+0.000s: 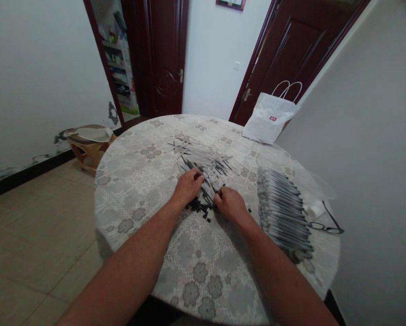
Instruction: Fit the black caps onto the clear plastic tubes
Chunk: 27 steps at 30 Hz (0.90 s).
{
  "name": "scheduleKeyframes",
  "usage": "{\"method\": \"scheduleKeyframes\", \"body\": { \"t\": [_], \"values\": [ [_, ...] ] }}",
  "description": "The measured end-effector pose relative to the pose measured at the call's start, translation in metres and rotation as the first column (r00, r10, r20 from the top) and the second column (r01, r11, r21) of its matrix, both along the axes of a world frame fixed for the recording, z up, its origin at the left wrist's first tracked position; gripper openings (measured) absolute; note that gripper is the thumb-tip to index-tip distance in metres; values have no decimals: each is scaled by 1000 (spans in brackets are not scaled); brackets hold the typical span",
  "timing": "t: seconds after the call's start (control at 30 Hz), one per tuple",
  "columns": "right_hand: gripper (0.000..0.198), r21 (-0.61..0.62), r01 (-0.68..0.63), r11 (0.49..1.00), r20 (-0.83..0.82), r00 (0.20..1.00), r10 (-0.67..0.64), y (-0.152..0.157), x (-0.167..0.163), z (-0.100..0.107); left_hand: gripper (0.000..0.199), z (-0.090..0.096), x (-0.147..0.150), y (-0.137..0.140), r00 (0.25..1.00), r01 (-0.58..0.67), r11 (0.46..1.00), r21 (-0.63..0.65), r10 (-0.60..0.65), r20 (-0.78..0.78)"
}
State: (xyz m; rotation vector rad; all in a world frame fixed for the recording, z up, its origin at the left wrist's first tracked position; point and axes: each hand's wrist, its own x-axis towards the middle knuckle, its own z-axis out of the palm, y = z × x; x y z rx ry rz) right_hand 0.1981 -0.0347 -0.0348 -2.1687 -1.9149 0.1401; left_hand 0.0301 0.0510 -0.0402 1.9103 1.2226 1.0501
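Note:
My left hand (188, 186) is closed, its fingertips pressed together over a bunch of thin dark sticks (207, 190) that look like pen refills. Facing it, my right hand (230, 202) is also closed, thumb and fingers pinched near the lower ends of these sticks. What either hand grips is too small to make out. Small black caps (198, 206) lie in a loose heap between and below the hands. Beyond them spreads a pile of slim pale sticks with dark ends (203, 153).
On the right of the round table (135, 181) lies a thick row of capped grey pens (284, 208) beside clear plastic wrapping (314, 183). Black-framed glasses (325, 227) rest near the right edge. A white paper bag (269, 118) stands at the back; a stool (89, 140) is at left.

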Motion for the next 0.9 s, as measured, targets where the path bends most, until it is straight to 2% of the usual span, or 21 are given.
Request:
{"method": "scheduleKeyframes", "body": {
  "t": [0.07,0.17,0.3,0.4,0.47,0.63,0.77,0.9],
  "values": [
    [21,55,2,998,-181,983,8,2,10,3,19,2,1,-3,999,31,999,34,-29,-38],
    [26,116,54,992,-446,895,4,5,28,5,19,3,3,-7,991,104,991,89,-95,-99],
    [29,32,133,991,-703,708,-72,8,47,-3,17,-1,9,-14,969,204,971,127,-182,-169],
    [28,-15,173,985,-751,649,-125,8,55,-9,17,-7,15,-19,942,275,951,143,-237,-237],
    [28,-3,182,983,-744,657,-124,7,58,-9,18,-10,18,-22,924,303,942,144,-254,-286],
    [29,147,231,962,-640,764,-86,5,63,-2,22,-15,19,-21,908,300,942,152,-233,-348],
    [39,207,237,949,-616,785,-62,3,62,0,23,-14,10,-12,921,238,954,184,-162,-353],
    [36,230,146,962,-557,831,7,1,56,1,22,-10,-2,-1,937,134,969,208,-56,-346]
  ]
}}
